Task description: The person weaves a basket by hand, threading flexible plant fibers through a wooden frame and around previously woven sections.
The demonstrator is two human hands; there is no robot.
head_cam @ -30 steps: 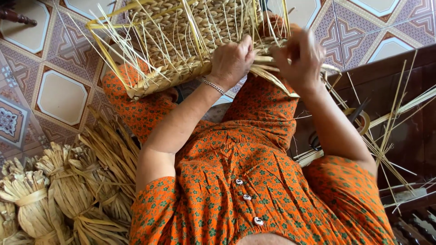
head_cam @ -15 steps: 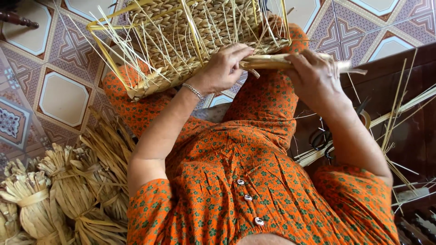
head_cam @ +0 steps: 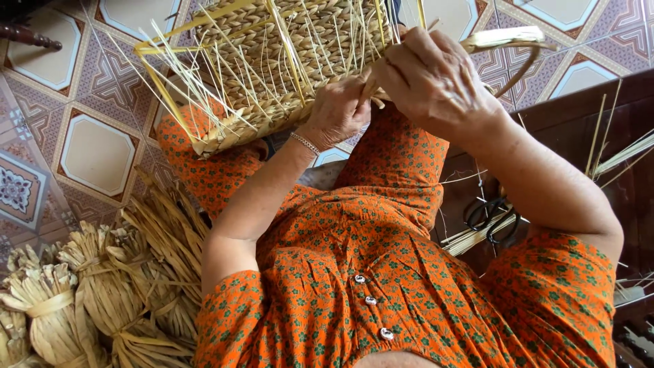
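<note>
A half-woven straw basket [head_cam: 272,61] on a yellow wire frame rests on my knees, with loose straw ends sticking out. My left hand [head_cam: 337,112] grips the basket's near woven edge, a bracelet on its wrist. My right hand [head_cam: 436,82] is closed around a thick braided straw strand [head_cam: 504,37] that runs off to the right and curls down. The two hands meet at the basket's near right corner.
Tied bundles of dried straw [head_cam: 88,300] lie on the patterned tile floor at lower left. Black scissors [head_cam: 490,218] and loose straw stalks lie on a dark wooden bench [head_cam: 579,129] at my right. A dark wooden leg [head_cam: 27,34] shows at top left.
My right hand has moved left and up along the braided strand to the basket's corner. My left hand has slid down along the edge. The view has shifted closer.
</note>
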